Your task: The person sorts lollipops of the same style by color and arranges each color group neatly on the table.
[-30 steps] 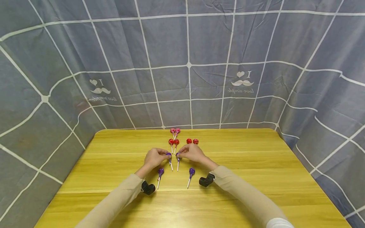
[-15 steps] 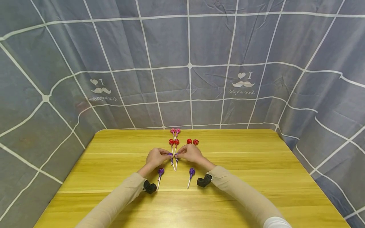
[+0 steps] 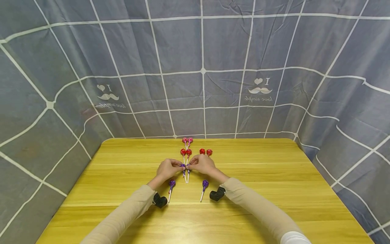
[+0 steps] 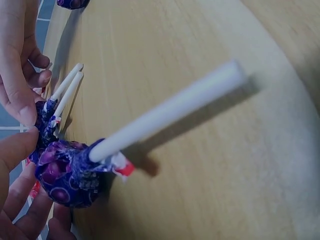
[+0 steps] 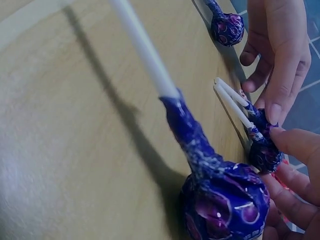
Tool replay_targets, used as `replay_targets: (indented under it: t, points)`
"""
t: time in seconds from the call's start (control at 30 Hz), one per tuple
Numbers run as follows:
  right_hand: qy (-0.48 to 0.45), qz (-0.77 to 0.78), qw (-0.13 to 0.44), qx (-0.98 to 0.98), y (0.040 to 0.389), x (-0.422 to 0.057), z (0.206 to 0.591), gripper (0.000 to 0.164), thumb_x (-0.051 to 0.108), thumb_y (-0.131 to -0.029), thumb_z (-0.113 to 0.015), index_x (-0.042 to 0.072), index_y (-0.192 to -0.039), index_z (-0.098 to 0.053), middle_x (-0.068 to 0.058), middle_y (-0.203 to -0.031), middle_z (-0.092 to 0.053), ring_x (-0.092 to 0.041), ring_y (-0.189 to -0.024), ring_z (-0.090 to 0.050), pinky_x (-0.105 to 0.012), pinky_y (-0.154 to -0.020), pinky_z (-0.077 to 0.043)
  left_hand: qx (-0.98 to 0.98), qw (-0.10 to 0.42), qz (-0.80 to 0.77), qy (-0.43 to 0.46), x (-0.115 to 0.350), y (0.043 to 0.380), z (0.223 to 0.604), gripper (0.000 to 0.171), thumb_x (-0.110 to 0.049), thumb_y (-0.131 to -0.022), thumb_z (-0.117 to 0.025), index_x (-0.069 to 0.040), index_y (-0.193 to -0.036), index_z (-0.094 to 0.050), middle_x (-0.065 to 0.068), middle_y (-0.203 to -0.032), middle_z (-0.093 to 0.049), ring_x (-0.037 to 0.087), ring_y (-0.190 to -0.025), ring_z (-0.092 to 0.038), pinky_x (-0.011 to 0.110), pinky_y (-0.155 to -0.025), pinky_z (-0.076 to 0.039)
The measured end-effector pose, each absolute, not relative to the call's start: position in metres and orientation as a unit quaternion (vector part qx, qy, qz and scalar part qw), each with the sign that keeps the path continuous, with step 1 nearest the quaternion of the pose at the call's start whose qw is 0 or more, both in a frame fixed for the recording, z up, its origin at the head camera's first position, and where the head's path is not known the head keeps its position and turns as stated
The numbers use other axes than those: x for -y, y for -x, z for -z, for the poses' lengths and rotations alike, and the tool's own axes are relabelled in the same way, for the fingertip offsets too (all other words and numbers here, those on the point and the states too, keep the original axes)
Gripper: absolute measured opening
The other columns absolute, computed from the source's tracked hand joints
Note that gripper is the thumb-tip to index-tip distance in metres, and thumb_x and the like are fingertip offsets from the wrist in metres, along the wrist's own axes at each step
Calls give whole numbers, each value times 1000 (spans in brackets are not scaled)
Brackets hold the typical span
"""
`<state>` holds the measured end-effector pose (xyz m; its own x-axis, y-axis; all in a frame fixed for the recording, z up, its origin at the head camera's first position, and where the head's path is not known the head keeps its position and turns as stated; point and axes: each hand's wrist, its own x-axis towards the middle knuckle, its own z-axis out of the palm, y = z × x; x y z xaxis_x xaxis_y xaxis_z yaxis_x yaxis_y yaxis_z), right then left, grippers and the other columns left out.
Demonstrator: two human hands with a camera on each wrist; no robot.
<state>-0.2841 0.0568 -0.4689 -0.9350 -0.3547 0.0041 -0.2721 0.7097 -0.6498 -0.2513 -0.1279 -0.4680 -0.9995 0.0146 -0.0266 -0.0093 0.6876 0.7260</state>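
Note:
My left hand (image 3: 167, 169) pinches the wrapped head of a purple lollipop (image 3: 184, 175) between thumb and fingers. Opposite it, my right hand (image 3: 203, 164) pinches a second purple lollipop (image 3: 188, 175). Their heads sit side by side, and the white sticks point toward me with the ends close together. In the right wrist view the thumb tips of both hands nearly meet over the heads. Nearer to me lie two more purple lollipops, one by the left wrist (image 3: 172, 183) and one by the right wrist (image 3: 205, 184).
Straight beyond the hands lie a pair of red lollipops (image 3: 189, 152) and, behind them, a pink pair (image 3: 190, 140), sticks converging. Two more red lollipops (image 3: 209, 152) are partly hidden behind the right hand. A grey curtain (image 3: 225, 88) hangs beyond the wooden table (image 3: 259, 162).
Both hands have moved inward, bringing the two pinched purple lollipops from a gap apart to side by side, with stick ends drawn together. The other lollipops have stayed put.

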Motion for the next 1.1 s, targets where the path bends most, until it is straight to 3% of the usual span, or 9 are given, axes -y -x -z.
replay_targets:
  t: [0.5,0.8,1.1]
  points:
    - [181,331,76,-923,284,-65,464,27,38,-79,-77,16,-95,-73,3,-88,-75,-8,-74,-66,-24,-63,-47,-911,14,-411,-22,129,247,467,27,-22,-81,-77,-6,-102,-74,9,-91,-75,20,-82,-70,35,-76,-52]
    - [178,341,61,-921,281,-79,464,29,38,-80,-76,17,-100,-72,3,-89,-72,-10,-78,-65,-27,-68,-48,-913,7,-407,-19,140,234,467,27,-22,-84,-74,-5,-106,-72,11,-93,-75,24,-85,-70,37,-76,-52]
    - [182,355,34,-916,270,-101,459,28,33,-82,-75,14,-102,-72,2,-88,-71,-7,-68,-58,-24,-58,-44,-909,-7,-416,-23,152,219,460,29,-25,-84,-74,-6,-106,-72,8,-91,-74,22,-86,-67,31,-69,-51]
